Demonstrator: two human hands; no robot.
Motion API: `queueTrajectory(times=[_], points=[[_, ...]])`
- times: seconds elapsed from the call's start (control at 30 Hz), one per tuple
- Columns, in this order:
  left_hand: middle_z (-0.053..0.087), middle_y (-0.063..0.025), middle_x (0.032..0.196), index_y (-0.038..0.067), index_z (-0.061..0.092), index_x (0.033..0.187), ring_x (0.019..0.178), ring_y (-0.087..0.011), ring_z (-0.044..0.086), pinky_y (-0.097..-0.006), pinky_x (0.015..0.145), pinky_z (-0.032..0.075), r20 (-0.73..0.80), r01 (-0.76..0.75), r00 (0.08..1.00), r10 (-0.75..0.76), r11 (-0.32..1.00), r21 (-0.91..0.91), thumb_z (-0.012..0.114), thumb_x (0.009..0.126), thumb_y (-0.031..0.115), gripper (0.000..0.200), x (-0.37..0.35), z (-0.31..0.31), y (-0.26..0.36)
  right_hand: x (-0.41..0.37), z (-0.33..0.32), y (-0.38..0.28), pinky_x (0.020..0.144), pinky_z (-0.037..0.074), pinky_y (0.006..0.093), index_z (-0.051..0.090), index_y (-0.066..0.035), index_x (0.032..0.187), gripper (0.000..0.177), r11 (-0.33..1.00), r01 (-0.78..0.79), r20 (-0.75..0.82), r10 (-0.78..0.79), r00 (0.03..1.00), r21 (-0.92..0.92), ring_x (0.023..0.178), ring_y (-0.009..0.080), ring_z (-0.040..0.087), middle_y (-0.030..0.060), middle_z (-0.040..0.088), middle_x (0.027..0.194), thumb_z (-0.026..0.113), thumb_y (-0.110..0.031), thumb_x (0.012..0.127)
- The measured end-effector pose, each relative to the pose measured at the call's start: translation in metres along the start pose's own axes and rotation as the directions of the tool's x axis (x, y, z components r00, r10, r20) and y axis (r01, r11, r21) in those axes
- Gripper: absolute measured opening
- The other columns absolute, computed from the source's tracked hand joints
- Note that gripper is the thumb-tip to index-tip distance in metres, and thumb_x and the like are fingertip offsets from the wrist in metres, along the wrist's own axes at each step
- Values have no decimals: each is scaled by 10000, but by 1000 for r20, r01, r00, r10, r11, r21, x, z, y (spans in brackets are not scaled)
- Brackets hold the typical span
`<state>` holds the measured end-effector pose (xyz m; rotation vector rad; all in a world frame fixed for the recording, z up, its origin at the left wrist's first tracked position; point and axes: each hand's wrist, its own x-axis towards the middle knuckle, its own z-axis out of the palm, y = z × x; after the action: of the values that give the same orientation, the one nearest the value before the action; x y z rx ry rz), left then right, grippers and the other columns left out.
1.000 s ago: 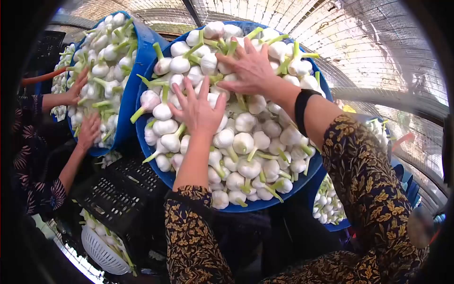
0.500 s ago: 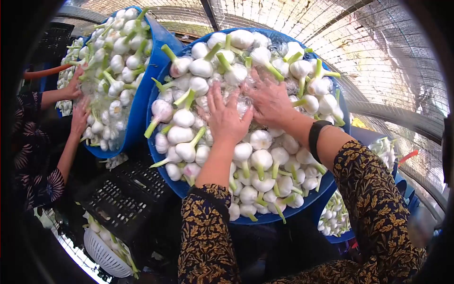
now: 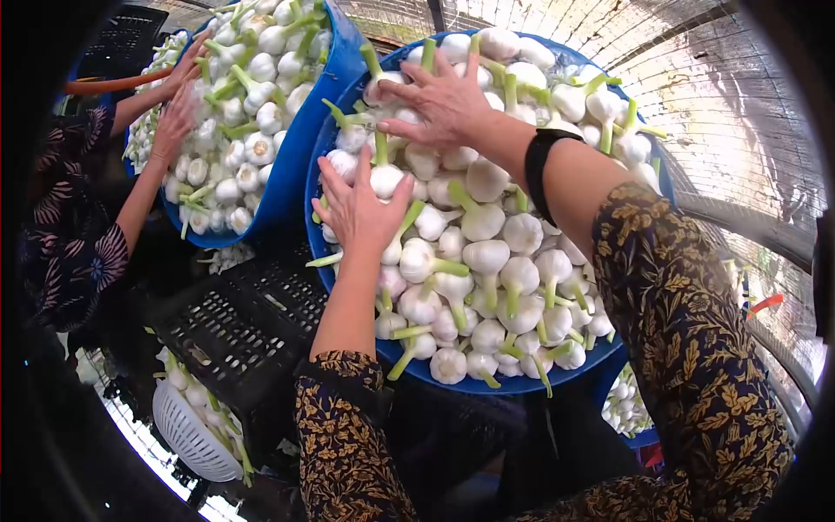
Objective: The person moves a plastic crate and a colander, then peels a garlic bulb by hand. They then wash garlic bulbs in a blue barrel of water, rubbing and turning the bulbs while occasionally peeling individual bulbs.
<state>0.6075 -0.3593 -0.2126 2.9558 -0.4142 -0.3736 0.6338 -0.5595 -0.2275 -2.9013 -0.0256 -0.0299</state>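
A big round blue tub (image 3: 513,389) is heaped with white garlic bulbs (image 3: 485,257) that have short green stems. My left hand (image 3: 358,207) lies spread on bulbs at the tub's left side, its fingers apart. Farther back, my right hand (image 3: 439,104) rests on bulbs near the upper left rim, fingers spread, with a black band on that wrist. Neither hand is closed round a bulb. Some bulbs under both palms are hidden.
On the left, a co-worker's two hands (image 3: 177,122) touch garlic in a second blue tub (image 3: 300,165). An orange hose (image 3: 117,84) runs there. Below are a black crate (image 3: 226,335) and a white basket (image 3: 187,435) with garlic. Wire mesh (image 3: 687,96) stands behind.
Both my hands have moved left over the garlic, the right one also farther back. The view has shifted, and bulbs in the tub lie differently. The co-worker's hands have moved up along their tub.
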Motion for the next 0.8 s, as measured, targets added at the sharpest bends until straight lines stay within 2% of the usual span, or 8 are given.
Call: queueTrajectory(times=[0.13, 0.3, 0.37, 0.47, 0.57, 0.63, 0.7, 0.8], points=[[71, -299, 1558, 277, 411, 1460, 1441, -420, 171, -599, 1132, 75, -42, -16, 999, 16, 1000, 3, 674, 745, 619, 835, -8, 20, -15, -30, 10, -17, 981, 241, 745, 436, -327, 1432, 754, 994, 40, 74, -33, 997, -104, 1193, 453, 503, 178, 310, 1514, 514, -716, 791], [113, -270, 1561, 199, 489, 1407, 1429, -404, 208, -571, 1130, 138, -156, -52, 986, 61, 997, 61, 649, 775, 621, 776, 4, 35, -14, -26, 32, -14, 1004, 193, 760, 405, -316, 1448, 763, 996, 7, 159, 8, 987, -94, 1155, 427, 548, 159, 269, 1540, 520, -697, 797], [136, -266, 1558, 196, 509, 1392, 1424, -399, 220, -573, 1129, 141, -183, -67, 980, 81, 994, 84, 638, 779, 627, 760, 2, 43, -18, -27, 39, -9, 1017, 118, 780, 428, -330, 1427, 758, 995, 11, 106, -1, 994, -96, 1251, 400, 501, 141, 289, 1546, 520, -710, 779], [95, -277, 1565, 197, 418, 1458, 1440, -407, 183, -584, 1137, 95, -113, -21, 993, 32, 995, 94, 595, 809, 642, 807, 8, 38, -13, -21, 32, -14, 1042, 148, 757, 330, -356, 1483, 799, 981, -3, 146, 32, 989, -194, 1293, 413, 464, 145, 212, 1579, 490, -731, 796], [66, -276, 1575, 205, 300, 1516, 1457, -422, 121, -600, 1139, 42, -84, -12, 996, 0, 990, -143, 589, 821, 633, 866, -12, 33, -13, -21, -6, -13, 1065, 172, 727, 286, -353, 1509, 796, 993, -98, 463, 54, 885, 71, 1389, 459, 305, 163, 145, 1599, 465, -725, 829], [53, -279, 1577, 203, 218, 1542, 1463, -433, 79, -620, 1133, 20, 33, 22, 999, -13, 960, -280, 598, 822, 616, 913, -75, 18, -6, -68, -35, -14, 1063, 186, 722, 310, -337, 1504, 795, 996, 19, 373, -48, 927, 81, 1405, 497, 230, 168, 154, 1595, 474, -722, 828], [78, -282, 1572, 225, 271, 1527, 1460, -433, 98, -635, 1125, 68, 108, -100, 989, 99, 995, 7, 623, 811, 600, 882, -136, 8, -2, -140, -52, -19, 1060, 197, 720, 343, -328, 1491, 787, 985, 170, 249, -168, 954, 12, 1401, 522, 206, 170, 174, 1589, 505, -701, 818], [92, -291, 1564, 275, 330, 1502, 1452, -440, 121, -655, 1110, 115, 60, -125, 991, 123, 991, 48, 644, 803, 578, 824, -162, 25, 1, -219, -24, -29, 1029, 236, 705, 401, -321, 1454, 717, 988, 155, 244, -151, 958, 2, 1354, 488, 310, 111, 212, 1587, 535, -624, 819]])
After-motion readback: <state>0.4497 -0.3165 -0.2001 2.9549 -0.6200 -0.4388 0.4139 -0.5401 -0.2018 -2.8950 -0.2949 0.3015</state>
